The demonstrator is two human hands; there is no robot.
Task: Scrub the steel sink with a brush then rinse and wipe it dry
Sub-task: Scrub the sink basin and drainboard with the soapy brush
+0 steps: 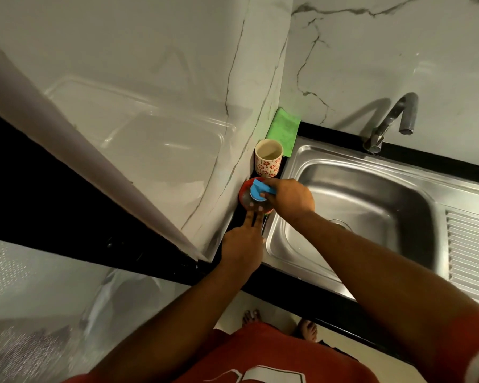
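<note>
Head view: nearest to me, I see the left hand (242, 248) stretched over the black counter edge (288, 294), fingers straight and flat. The fingertips (253, 208) press on the near rim of a red round container (245, 193) that sits just left of the steel sink (371, 205). This hand grips nothing; it steadies the container.

Just beyond, the right hand (289, 196) reaches across the sink's left rim. Its fingers curl round the blue handle of a scrub brush (260, 190), whose round head lies on the container, possibly taking up soap; I cannot confirm the contents.

The relation that governs the next move: the sink basin lies directly to the right of the brush, close by, with the drain (340, 223) below the right forearm. The brush handle points roughly right, toward the basin. I judge the right hand better placed to begin scrubbing.

Farther back stand a patterned cup (268, 158), a green cloth (284, 131) and the tap (393, 120).
</note>
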